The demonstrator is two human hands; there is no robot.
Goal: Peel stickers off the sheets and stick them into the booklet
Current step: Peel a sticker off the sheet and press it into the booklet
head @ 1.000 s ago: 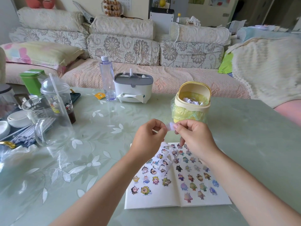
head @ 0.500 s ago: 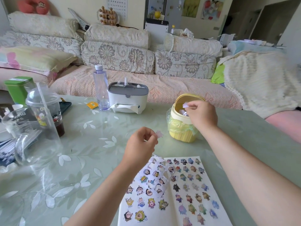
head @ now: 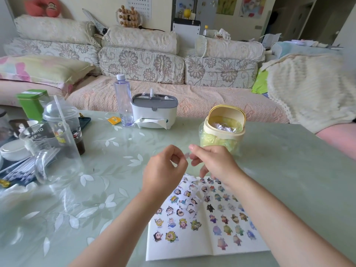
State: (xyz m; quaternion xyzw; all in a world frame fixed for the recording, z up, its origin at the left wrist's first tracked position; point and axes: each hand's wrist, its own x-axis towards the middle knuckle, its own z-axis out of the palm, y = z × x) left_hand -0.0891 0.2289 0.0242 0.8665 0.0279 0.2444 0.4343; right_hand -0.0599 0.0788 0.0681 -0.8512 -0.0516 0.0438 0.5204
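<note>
- A green tin [head: 31, 105] is standing far to the left of the booklet [head: 173, 251], towards the back of the desk [head: 289, 170].
- A plastic cup [head: 61, 122] with a domed lid and a straw is standing left of the booklet and farther back. A clear glass jug [head: 52, 151] is sitting just in front of the cup.
- A water bottle [head: 124, 105] is standing upright well behind the booklet and to its left. A white and grey tissue box [head: 154, 110] is sitting just beside the bottle on the booklet's side.
- The left hand [head: 163, 172] is hovering above the booklet's far left corner. Its fingers are curling in, with thumb and forefinger pinching a small pale sticker [head: 186, 155].
- A sticker sheet [head: 183, 201] is lying curled on the booklet's left page, with holes showing where stickers have come off.
- The sticker is hanging in the air above the booklet's far edge, between the two hands.
- The right hand [head: 213, 164] is hovering above the booklet's far edge. Its fingers are bending loosely and its fingertips are meeting the sticker. The blur is hiding whether they are gripping it or only touching it, so I cannot tell.
- The booklet is lying open and flat on the desk, both pages carrying rows of cartoon stickers.
- A small yellow bin [head: 223, 135] is standing just behind the booklet, with its lid tilting open and crumpled paper showing inside.
</note>
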